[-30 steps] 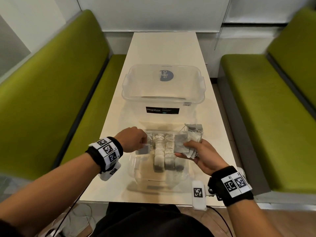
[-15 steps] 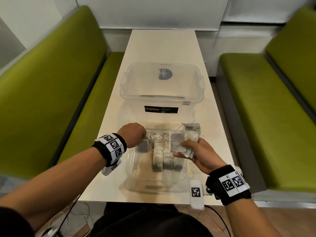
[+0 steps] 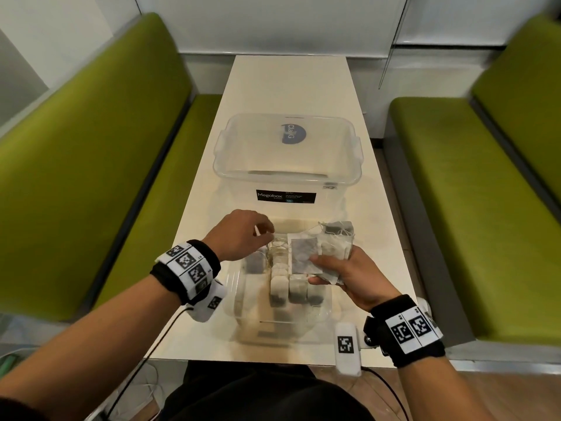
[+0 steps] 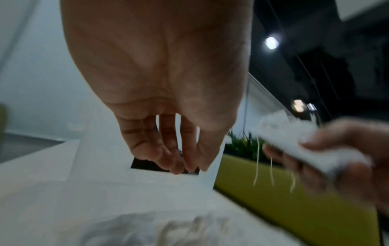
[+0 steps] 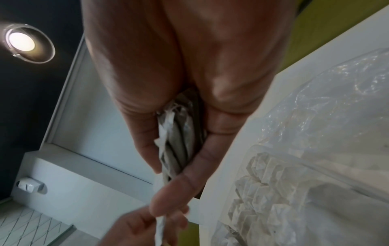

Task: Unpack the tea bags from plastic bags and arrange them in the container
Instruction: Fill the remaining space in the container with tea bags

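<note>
My right hand holds a fanned stack of grey-white paper tea bags with loose white strings; the thumb lies on the front bag and the fingers curl behind, so this grip is clamped on the stack. I hold it above the right side of the small clear plastic container, which stands on the near end of the cream white desk.

My left hand has changed most. One second ago it was low at the left side of the container, with the fingers at a dark tea bag there. Now it is higher and has moved toward the stack, and the fingertips are drawn together. They seem to pinch something thin, perhaps a string or a tag, but the pictures are too blurred, so I cannot tell if this grip holds anything.

The dark bag now stands alone at the left, beside the packed rows of pale tea bags in the middle. I judge that this bag is placed and my left hand comes for the next one. The large clear plastic storage box with a black label stands behind. Many bags are arranged already, but the stack is not finished. The hanging strings could tangle when I pull one bag away.
</note>
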Available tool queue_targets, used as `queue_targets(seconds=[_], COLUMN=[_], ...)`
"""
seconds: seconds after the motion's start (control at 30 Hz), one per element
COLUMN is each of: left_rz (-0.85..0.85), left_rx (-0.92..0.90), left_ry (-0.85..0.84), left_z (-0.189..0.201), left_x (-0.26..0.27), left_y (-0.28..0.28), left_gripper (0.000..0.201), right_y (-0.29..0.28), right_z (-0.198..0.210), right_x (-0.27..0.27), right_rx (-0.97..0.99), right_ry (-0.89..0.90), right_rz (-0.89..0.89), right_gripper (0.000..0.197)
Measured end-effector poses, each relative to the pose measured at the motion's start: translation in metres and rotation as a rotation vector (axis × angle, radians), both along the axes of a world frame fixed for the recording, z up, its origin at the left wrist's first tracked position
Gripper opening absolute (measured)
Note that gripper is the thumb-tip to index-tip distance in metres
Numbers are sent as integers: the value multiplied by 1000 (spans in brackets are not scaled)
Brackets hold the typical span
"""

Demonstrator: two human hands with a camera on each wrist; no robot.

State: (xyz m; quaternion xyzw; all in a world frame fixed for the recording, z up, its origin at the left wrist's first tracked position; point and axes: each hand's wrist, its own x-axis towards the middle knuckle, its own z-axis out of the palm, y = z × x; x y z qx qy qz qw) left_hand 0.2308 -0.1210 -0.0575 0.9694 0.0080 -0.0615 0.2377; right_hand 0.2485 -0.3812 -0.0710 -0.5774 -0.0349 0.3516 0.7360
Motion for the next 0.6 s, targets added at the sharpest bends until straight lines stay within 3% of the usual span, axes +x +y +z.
queue_targets(seconds=[0.13, 0.27, 0.43, 0.6], left_rz=[13, -16, -11, 40], left_rx=[-402, -614, -662, -617], left_ry=[52, 125, 139, 117], left_z=[21, 31, 32, 33], left_x=[-12, -24, -27, -27], left_y=[-15, -29, -32, -28], left_gripper=[20, 26, 26, 18], right_y=[3, 8, 10, 9], right_z=[3, 4, 7, 2], right_x=[-1, -3, -3, -3], right_rx=[-61, -123, -149, -145], right_ry=[-102, -187, -241, -192], right_rz=[51, 66, 76, -5], right_gripper=[25, 25, 28, 17])
